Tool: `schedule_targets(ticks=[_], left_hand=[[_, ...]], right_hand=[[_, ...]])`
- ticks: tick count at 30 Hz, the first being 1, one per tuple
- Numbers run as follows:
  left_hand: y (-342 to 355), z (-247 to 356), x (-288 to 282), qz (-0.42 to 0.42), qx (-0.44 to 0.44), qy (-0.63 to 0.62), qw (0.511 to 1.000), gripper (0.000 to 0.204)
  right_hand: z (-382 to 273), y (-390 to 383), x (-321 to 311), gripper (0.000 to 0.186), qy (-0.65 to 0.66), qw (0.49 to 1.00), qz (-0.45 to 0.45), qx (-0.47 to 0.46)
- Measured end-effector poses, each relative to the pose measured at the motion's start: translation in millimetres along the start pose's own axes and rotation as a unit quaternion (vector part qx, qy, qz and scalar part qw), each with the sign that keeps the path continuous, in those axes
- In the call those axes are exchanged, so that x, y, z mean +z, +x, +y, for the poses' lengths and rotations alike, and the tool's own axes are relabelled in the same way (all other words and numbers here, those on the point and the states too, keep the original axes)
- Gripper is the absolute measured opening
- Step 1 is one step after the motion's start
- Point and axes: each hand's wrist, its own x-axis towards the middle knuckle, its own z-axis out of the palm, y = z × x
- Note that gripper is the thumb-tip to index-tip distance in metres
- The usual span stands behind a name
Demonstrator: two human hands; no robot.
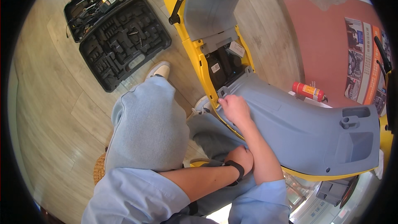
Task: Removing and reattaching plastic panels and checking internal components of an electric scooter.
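My right hand (235, 108) is closed at the near corner of a long grey plastic panel (286, 124) on a yellow scooter, its fingertips at the panel's edge where it meets the yellow body trim (201, 72). Just beyond these fingers is an open compartment (226, 68) with dark parts and a white-labelled box inside. My left hand (240, 159), with a black band at the wrist, lies lower down by my right forearm. Its fingers are hidden beneath that forearm.
An open black tool case (124, 43) with tools and cables lies on the wooden floor at the far left. A red fire extinguisher (309, 91) stands beyond the panel, near a poster (365, 58). A black lever (177, 10) sticks out from the yellow body.
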Motion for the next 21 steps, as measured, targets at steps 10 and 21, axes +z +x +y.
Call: schedule_targets(ticks=[10, 21], left_hand=[[4.1, -6.8, 4.3, -0.006, 0.007, -0.007, 1.0, 0.041], [-1.7, 2.4, -3.1, -0.009, -0.011, 0.007, 1.0, 0.04]], right_hand=[[-3.9, -5.7, -6.2, 0.014, -0.003, 0.995, 0.049, -0.081], [-5.6, -2.4, -6.5, 0.034, -0.04, 0.999, -0.016, -0.002]])
